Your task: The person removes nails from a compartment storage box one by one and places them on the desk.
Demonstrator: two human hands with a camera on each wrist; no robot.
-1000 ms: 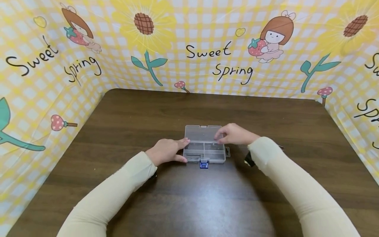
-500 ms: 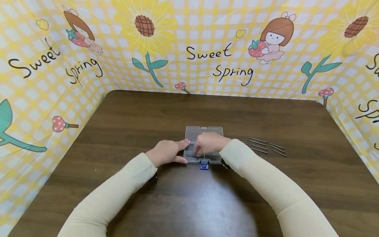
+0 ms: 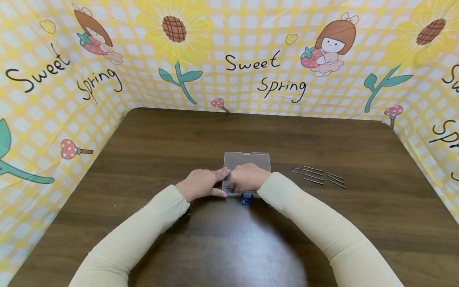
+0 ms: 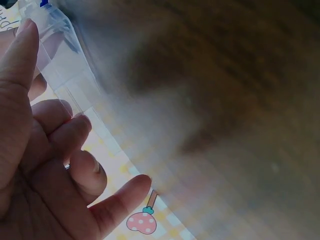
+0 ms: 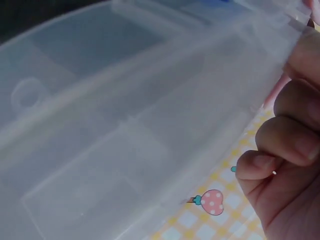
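A clear plastic compartment box [image 3: 247, 159] stands with its lid raised at the back and a blue latch [image 3: 247, 199] at the front. My left hand [image 3: 201, 184] rests against its left side, with the thumb at the front corner and a finger farther back; the left wrist view shows the other fingers loosely bent. My right hand [image 3: 249, 177] reaches down into the left compartments, where thin metal pieces lie. Its outer fingers are curled in the right wrist view. The thumb and index tips are hidden there, so I cannot tell what they hold.
Several long metal nails [image 3: 313, 179] lie in rows on the brown table [image 3: 172, 135] right of the box, with shorter ones [image 3: 295, 170] nearest to it. A yellow checked cloth [image 3: 201, 83] with printed figures encloses the table at back and sides.
My right hand has moved left from the box's right edge into its left compartments, uncovering the nails on the table. My left hand has stayed at the box's side.
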